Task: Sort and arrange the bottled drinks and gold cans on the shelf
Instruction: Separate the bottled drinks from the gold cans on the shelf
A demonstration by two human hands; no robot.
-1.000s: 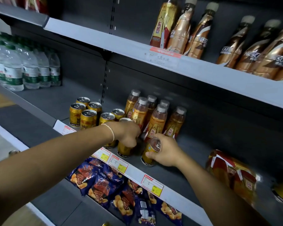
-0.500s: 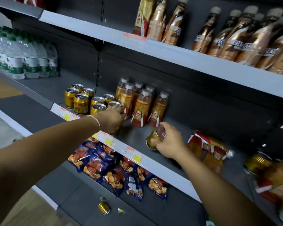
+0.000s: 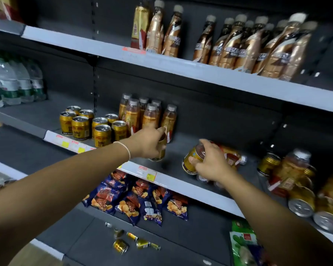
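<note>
Mid-sort near the shelf's [image 3: 181,182] front edge, the left grip [image 3: 149,144] clasps an upright can [image 3: 160,153] and the right grip [image 3: 210,166] a tilted can [image 3: 191,160], both probably bound for the can group [image 3: 96,127].

Both arms reach forward, bare to the wrist. The left arm [image 3: 65,187] runs from the near left up toward the centre, a thin bracelet [image 3: 125,149] round its wrist. The left hand [image 3: 147,144] is knuckles up, fingers curled round an upright can [image 3: 160,150]. The right arm [image 3: 273,212] comes in from the near right. The right hand [image 3: 210,164], just right of the left and apart from it, grips a tilted can [image 3: 191,160], thumb along its near side.
</note>
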